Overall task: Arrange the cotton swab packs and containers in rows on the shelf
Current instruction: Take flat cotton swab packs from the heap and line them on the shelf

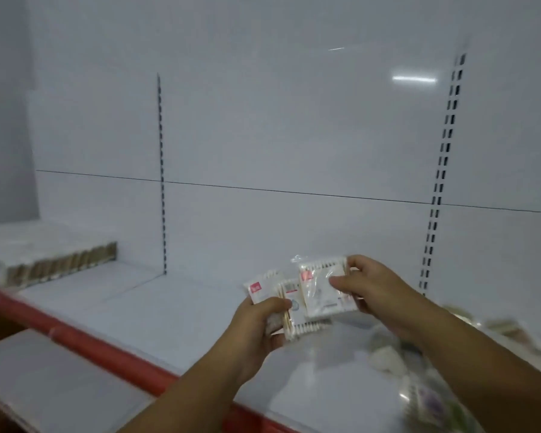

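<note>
Above the white shelf (175, 307) my left hand (260, 326) grips a small stack of flat cotton swab packs (281, 296), clear bags with a red label and wooden sticks showing. My right hand (369, 285) pinches one more swab pack (320, 287) by its right edge, holding it upright just in front of the stack. A row of swab packs (53, 264) stands on edge at the far left of the shelf, blurred.
A loose, blurred heap of more packs (425, 370) lies on the shelf at the right, under my right forearm. A red strip (85, 339) runs along the shelf's front edge. Slotted uprights (441, 182) stand in the white back panel. A lower shelf (44, 382) juts out bottom left.
</note>
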